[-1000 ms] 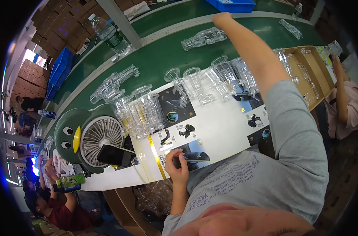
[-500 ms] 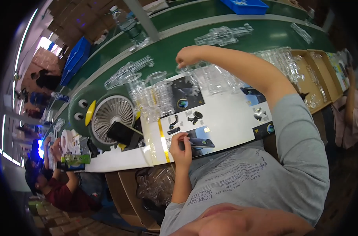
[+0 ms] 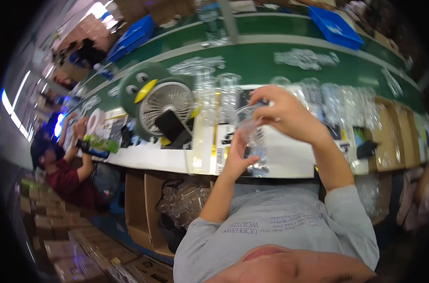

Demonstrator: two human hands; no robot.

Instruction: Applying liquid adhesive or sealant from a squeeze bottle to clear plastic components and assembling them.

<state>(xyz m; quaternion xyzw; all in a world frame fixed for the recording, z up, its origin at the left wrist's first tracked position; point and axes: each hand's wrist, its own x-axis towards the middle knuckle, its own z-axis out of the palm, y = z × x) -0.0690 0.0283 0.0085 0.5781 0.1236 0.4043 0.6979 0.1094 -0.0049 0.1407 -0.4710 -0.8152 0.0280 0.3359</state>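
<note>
Over the white board [image 3: 290, 162], my two hands are close together at a clear plastic part [image 3: 256, 141], slightly blurred. My left hand [image 3: 234, 158] cups its lower part, fingers on one side and thumb on the other. From above, my right hand [image 3: 285, 113] closes its fingers on the upper end; its exact shape is partly hidden. Rows of similar clear plastic parts [image 3: 228, 99] stand beyond and to the left of my hands. More clear parts [image 3: 349, 104] stand on the right.
A green fan [image 3: 165, 106] with a cartoon face and a dark phone-like slab [image 3: 173, 128] stand at left. Cardboard boxes [image 3: 389, 137] sit at right. Blue trays [image 3: 336, 28] lie beyond. Another person [image 3: 70, 172] works at far left. A bag of clear parts [image 3: 184, 200] is below the table edge.
My right hand has come back from the far rows toward me, now on a clear part. My left hand has risen from the board to meet it. The view has shifted.
</note>
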